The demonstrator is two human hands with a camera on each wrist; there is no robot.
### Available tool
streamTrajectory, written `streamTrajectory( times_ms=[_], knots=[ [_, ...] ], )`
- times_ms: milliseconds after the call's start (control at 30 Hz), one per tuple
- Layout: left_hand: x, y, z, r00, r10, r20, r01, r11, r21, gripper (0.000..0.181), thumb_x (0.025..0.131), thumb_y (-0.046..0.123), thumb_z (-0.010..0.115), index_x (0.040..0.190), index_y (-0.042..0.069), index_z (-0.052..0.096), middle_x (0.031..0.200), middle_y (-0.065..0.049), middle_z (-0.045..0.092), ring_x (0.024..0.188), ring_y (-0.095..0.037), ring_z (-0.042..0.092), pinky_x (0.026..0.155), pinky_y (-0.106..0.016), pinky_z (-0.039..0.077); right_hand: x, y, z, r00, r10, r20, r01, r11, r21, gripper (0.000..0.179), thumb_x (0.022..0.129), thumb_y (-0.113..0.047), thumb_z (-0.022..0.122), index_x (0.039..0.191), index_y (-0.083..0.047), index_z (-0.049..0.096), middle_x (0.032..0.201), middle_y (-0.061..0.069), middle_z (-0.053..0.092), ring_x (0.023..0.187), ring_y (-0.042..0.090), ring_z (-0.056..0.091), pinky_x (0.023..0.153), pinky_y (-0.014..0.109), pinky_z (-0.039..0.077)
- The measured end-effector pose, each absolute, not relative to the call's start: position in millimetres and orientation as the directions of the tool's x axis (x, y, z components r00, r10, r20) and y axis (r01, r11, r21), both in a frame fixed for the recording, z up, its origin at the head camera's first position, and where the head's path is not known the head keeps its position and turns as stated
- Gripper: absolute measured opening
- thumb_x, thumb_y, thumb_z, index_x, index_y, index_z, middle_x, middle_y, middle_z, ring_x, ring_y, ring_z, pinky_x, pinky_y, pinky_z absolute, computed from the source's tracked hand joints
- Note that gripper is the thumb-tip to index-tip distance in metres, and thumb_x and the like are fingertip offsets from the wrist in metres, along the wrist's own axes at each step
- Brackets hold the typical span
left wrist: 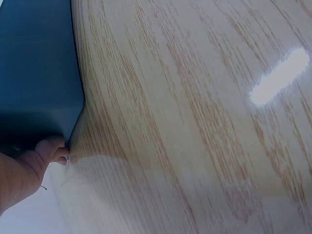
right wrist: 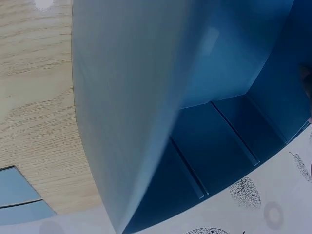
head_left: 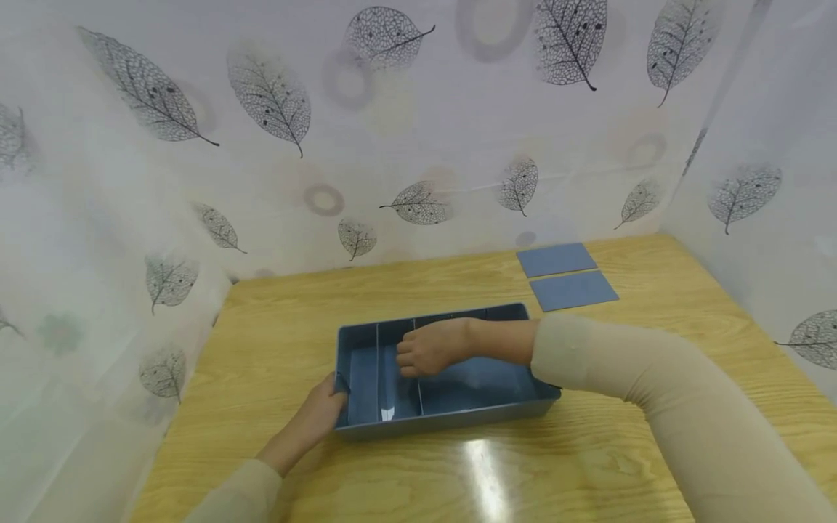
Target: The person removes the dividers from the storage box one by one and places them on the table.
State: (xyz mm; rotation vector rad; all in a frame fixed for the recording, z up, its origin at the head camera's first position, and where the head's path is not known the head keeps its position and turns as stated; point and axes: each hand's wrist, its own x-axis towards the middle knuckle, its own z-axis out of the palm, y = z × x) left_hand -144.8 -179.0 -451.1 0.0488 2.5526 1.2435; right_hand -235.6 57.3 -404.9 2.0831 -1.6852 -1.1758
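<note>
A long blue-grey plastic box (head_left: 451,421) sits on the table, crossed by two thin dividers. My left hand (head_left: 320,410) grips its left end wall; in the left wrist view, the thumb and fingers of the left hand (left wrist: 44,153) are at the box's lower corner (left wrist: 44,87). Reaching across from the right, my right hand (head_left: 434,347) is over the box with its fingers curled down at the right-hand divider (head_left: 420,396). Its fingertips are partly hidden. The left-hand divider (head_left: 378,378) stands a little apart from the fingers.
Two flat blue-grey panels (head_left: 573,290) lie side by side at the table's back right. Pale wood tabletop (head_left: 275,341) surrounds the box. Leaf-printed cloth (head_left: 418,131) hangs behind and along both sides. Inside the box's long wall, slot ridges (right wrist: 187,168) show in the right wrist view.
</note>
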Motion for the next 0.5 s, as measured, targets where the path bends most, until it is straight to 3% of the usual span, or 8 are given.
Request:
streamTrajectory(
  times_ms=[233,500],
  knots=[
    [-144.8,-178.7,-452.9,-0.954,0.154,-0.258,-0.107,0.63,0.769,0.05,0.085,0.003,0.038,0.132,-0.013,0.041,0.125,-0.029,0.054,0.107,-0.032,0.055,0.09,-0.049,0.046,-240.8,60.4,-408.9,0.059,-0.945,-0.321,-0.809,-0.234,0.54,0.02,0.1,-0.017,0.041,0.112,-0.013,0.056,0.104,-0.002,0.059,0.087,0.013,0.05,0.076,0.025,0.043],
    [-144.8,-178.8,-454.0,-0.954,0.164,-0.249,-0.094,0.626,0.774,0.051,0.084,0.002,0.038,0.132,-0.014,0.04,0.128,-0.03,0.052,0.111,-0.034,0.054,0.093,-0.051,0.045,-242.2,62.0,-409.7,0.085,-0.949,-0.304,-0.791,-0.249,0.558,0.02,0.098,-0.015,0.044,0.113,-0.013,0.058,0.103,-0.002,0.06,0.087,0.013,0.051,0.076,0.025,0.044]
  ],
)
